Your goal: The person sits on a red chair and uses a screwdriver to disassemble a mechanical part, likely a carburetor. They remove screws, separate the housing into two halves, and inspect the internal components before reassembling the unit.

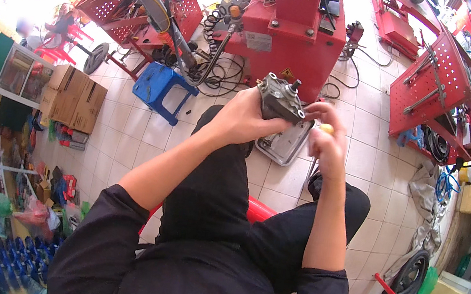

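Metal housing (pixel 277 100) is held in the air, partly above a silver tray (pixel 291 145) and before the red machine (pixel 297 42). Its long axis goes slantwise from far left to near right, and its short shaft (pixel 296 85) points to the far side, slightly right. Left hand (pixel 244 116) grips its left and near sides, with fingers closed on it. Right hand (pixel 331 146), blurred, bends its fingers around a yellow object (pixel 326 128); whether they touch the housing, I cannot tell. The tray on the floor (pixel 128 151) contains small dark parts at its left side; cardboard boxes (pixel 75 99) stand farther left, their inside hidden
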The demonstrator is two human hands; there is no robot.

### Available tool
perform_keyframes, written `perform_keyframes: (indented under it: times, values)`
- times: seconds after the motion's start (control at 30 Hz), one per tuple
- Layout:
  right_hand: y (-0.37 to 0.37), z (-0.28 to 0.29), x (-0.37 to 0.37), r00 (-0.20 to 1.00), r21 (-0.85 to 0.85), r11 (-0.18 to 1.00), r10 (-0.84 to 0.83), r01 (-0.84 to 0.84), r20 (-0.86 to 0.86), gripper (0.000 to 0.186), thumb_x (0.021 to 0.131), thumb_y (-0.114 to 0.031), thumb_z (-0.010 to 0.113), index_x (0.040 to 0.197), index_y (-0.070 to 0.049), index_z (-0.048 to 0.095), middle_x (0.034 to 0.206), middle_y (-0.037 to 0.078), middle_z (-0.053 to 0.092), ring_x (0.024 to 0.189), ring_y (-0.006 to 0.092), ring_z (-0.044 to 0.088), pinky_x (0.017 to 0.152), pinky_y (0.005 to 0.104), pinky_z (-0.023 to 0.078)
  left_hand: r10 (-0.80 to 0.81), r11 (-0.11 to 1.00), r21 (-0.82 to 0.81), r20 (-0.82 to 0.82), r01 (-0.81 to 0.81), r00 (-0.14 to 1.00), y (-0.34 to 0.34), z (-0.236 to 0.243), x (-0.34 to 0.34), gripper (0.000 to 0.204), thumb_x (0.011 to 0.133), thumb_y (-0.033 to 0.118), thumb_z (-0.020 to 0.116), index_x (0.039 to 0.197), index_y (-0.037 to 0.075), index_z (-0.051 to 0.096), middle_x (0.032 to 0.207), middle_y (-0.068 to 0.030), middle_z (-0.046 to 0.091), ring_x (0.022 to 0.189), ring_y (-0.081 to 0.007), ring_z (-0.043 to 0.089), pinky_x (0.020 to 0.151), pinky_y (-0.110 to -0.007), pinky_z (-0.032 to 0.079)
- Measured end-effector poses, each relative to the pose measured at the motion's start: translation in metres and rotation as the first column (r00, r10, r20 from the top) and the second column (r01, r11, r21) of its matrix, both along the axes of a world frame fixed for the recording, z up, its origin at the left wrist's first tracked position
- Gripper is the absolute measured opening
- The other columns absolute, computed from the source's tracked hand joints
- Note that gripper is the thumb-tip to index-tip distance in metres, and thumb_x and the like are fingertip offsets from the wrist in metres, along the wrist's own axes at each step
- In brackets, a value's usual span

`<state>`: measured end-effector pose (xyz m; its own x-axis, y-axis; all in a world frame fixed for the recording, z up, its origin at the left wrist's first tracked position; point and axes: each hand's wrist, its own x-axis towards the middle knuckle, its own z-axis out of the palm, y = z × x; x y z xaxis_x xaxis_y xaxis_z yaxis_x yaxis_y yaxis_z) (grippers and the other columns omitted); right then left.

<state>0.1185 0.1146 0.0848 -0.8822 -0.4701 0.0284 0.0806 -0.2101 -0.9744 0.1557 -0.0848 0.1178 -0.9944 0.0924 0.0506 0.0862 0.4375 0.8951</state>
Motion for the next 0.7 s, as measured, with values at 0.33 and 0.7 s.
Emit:
perform_keyframes:
  times: [0.33, 0.7]
  values:
    - [-0.016, 0.006, 0.007, 0.935, 0.192, 0.971, 0.198, -0.145, -0.293, 0.057, 0.073, -0.018, 0.075, 0.123, -0.001, 0.054, 0.104, 0.01, 0.06, 0.1, 0.016, 0.054, 0.09, 0.029, 0.04, -0.017, 0.878, -0.475, 0.098, 0.062, 0.995, -0.002, 0.023, 0.029, 0.042, 0.055, 0.03, 0.07, 0.081, 0.0, 0.061, 0.077, -0.02, 0.063, 0.077, -0.0384, 0.061, 0.068, -0.042, 0.048]
    - [-0.02, 0.03, 0.025, 0.921, 0.279, 0.941, 0.268, -0.189, -0.281, 0.06, 0.063, -0.008, 0.074, 0.12, 0.0, 0.056, 0.096, 0.009, 0.06, 0.091, 0.0177, 0.057, 0.084, 0.029, 0.044, -0.04, 0.795, -0.607, -0.018, 0.021, 0.999, -0.012, 0.032, 0.049, 0.038, 0.055, 0.026, 0.069, 0.082, 0.001, 0.059, 0.077, -0.019, 0.063, 0.078, -0.0367, 0.061, 0.068, -0.043, 0.048]
